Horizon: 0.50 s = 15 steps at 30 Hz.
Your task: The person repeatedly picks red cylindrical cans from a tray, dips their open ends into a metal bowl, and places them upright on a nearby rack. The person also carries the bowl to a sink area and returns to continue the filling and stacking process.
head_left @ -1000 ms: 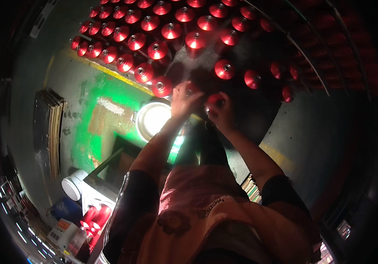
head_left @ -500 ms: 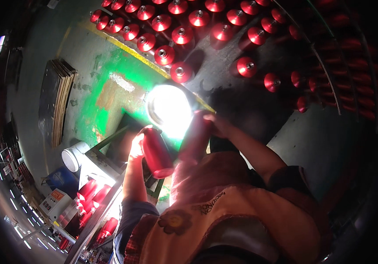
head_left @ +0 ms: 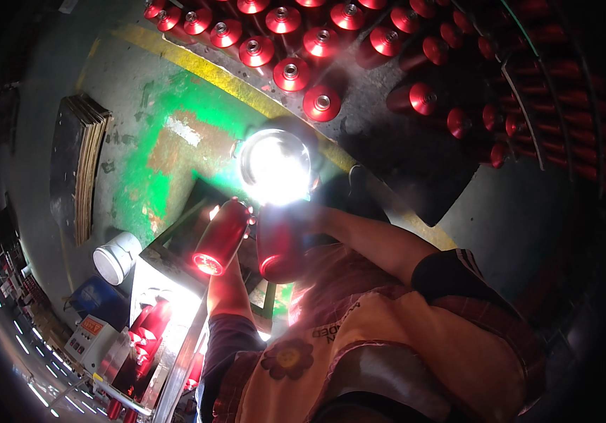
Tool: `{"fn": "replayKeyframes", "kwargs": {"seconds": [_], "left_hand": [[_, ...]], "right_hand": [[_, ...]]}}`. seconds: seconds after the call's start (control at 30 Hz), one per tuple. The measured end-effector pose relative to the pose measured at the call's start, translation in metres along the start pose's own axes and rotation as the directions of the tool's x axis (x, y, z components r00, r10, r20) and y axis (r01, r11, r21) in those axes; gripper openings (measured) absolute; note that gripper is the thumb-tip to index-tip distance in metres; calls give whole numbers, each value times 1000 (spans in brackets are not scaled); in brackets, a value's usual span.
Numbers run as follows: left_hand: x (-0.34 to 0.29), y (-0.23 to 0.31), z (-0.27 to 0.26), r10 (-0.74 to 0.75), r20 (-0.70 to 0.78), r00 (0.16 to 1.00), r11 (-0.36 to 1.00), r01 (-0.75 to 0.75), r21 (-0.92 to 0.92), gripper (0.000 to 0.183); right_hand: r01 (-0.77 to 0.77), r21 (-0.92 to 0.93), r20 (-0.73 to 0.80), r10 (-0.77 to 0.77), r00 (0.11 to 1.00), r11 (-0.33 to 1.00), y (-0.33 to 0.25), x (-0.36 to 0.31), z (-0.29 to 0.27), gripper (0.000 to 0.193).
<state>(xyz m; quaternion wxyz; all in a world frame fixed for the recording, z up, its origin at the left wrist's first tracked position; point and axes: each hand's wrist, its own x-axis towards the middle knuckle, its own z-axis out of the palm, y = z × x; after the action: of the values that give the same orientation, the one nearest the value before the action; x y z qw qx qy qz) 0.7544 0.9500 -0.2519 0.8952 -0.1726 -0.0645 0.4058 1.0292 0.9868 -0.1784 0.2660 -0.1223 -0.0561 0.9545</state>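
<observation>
My left hand (head_left: 249, 220) is wrapped round a shiny red metal bottle (head_left: 220, 240), its flat base tilted down and toward me on the left. Beside it hangs a second red metal bottle (head_left: 279, 248), which my right hand (head_left: 315, 217) grips near its far end. Glare and shadow blur the right fingers. Both bottles are just on the near side of a bright round lamp (head_left: 275, 166), and their far ends are partly hidden by hands and glare.
Rows of red bottles (head_left: 290, 74) stand upright on a dark surface ahead. On the left are a stack of flat boards (head_left: 81, 169), a white bucket (head_left: 117, 258) and a control box (head_left: 91, 344). More red bottles (head_left: 149, 328) lie in a lit trough.
The left bottle has swung so its base points left and toward me. The right bottle has come nearer to me and left, more upright in view. My view has shifted slightly.
</observation>
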Motion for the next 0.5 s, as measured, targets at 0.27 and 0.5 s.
{"fn": "replayKeyframes", "kwargs": {"seconds": [0.27,0.5], "left_hand": [[40,7,20,489,-399,775,-361,597,716,49],[185,-83,105,452,-106,886,-35,136,990,46]], "right_hand": [[77,-334,-442,-229,867,939,-72,-68,11,48],[-323,-934,-18,-886,463,-150,-147,-214,28,47]]}}
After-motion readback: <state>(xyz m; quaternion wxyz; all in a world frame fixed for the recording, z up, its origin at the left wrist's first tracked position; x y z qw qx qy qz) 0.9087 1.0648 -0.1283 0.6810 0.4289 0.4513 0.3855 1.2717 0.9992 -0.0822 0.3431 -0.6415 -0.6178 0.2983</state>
